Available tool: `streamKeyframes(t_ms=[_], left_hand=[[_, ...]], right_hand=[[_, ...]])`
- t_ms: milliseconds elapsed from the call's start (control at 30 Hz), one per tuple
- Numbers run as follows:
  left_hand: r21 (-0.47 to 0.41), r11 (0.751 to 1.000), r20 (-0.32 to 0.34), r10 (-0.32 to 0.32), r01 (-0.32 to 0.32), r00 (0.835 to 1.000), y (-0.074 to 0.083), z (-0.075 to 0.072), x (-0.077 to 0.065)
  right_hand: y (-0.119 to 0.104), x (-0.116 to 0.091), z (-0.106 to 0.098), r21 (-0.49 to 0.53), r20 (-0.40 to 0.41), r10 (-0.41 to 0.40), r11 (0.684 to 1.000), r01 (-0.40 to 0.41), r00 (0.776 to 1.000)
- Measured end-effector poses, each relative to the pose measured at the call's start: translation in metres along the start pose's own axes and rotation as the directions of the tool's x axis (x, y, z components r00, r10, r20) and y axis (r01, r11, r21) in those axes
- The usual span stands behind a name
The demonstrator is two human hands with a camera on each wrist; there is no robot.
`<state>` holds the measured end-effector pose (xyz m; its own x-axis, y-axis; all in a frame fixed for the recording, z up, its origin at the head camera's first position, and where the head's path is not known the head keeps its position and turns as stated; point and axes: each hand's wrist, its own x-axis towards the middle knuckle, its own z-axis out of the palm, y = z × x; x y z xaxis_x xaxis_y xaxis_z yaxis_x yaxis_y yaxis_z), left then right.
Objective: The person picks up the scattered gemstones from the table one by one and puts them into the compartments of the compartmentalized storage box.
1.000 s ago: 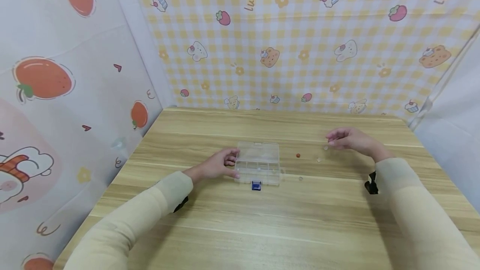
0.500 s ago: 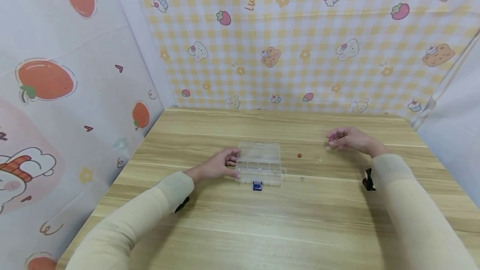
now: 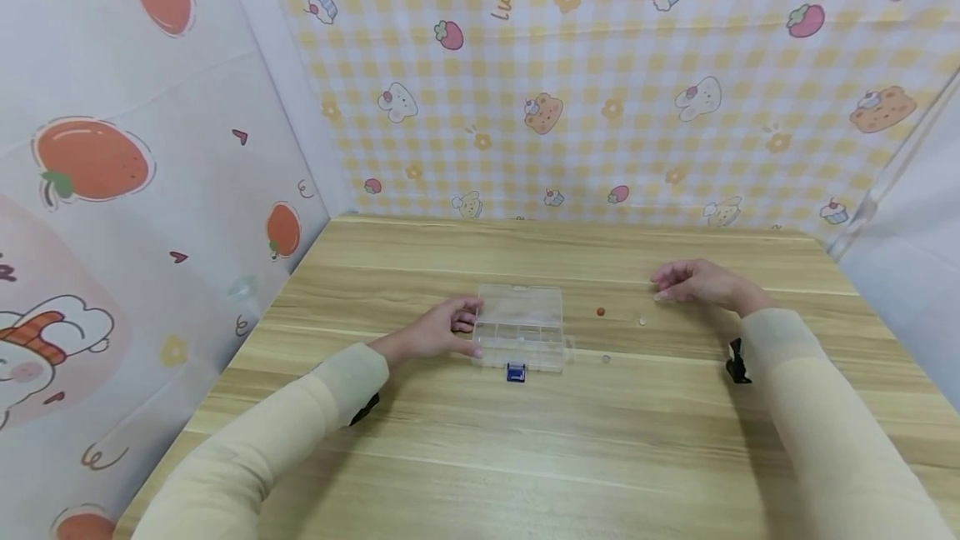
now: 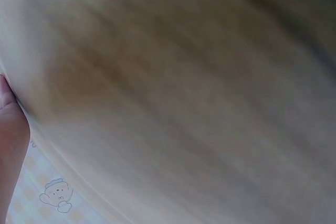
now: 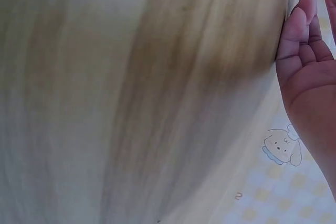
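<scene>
A clear plastic compartment box [image 3: 519, 348] lies on the wooden table with its lid [image 3: 521, 304] tipped back; a blue latch [image 3: 516, 372] sticks out at its front. My left hand [image 3: 435, 329] holds the box by its left side, thumb at the front corner and fingers near the lid. Over to the right, my right hand [image 3: 701, 283] is low over the table, its thumb tip at a small clear piece [image 3: 657, 298]. A gap shows between thumb and fingers. Whether the thumb touches the piece, I cannot tell. The left wrist view shows only part of a hand [image 4: 11, 129].
Between box and right hand lie a small reddish-brown bead [image 3: 601, 312], a pale piece [image 3: 642, 322] and a clear piece [image 3: 606, 359]. A patterned cloth [image 3: 570, 107] hangs behind the table [image 3: 480, 457]; another cloth [image 3: 172, 190] hangs at the left.
My right hand has shifted slightly down, and its thumb has come to the small clear piece. The left hand stays at the box. The head view has shifted a little.
</scene>
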<state>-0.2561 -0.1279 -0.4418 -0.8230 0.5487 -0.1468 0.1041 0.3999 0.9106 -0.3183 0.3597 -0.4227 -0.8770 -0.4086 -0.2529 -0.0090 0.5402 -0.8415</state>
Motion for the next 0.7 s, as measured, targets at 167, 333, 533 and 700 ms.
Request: streamKeyframes(t_ms=[167,333,533,700], left_hand=[[-0.006,1.0,-0.002,-0.001,0.0,1.0,-0.0005,-0.0008,0.0002],[-0.005,1.0,-0.002,0.0,0.0,1.0,-0.001,-0.0014,0.0002],[-0.007,1.0,0.001,0.004,-0.004,1.0,-0.0016,-0.0018,0.0005],[0.003,1.0,0.001,-0.008,0.008,1.0,-0.0013,-0.0012,-0.0002]], right_hand=[[0.0027,0.0003,-0.0001,-0.018,-0.002,-0.019,1.0,0.019,1.0],[0.0015,0.0007,0.003,-0.082,-0.038,-0.034,0.996,0.031,0.999],[0.0004,0.0011,0.0062,-0.132,-0.047,-0.027,0.991,0.021,0.999],[0.0044,0.0037,0.0058,-0.11,-0.044,0.006,0.994,-0.011,0.999]])
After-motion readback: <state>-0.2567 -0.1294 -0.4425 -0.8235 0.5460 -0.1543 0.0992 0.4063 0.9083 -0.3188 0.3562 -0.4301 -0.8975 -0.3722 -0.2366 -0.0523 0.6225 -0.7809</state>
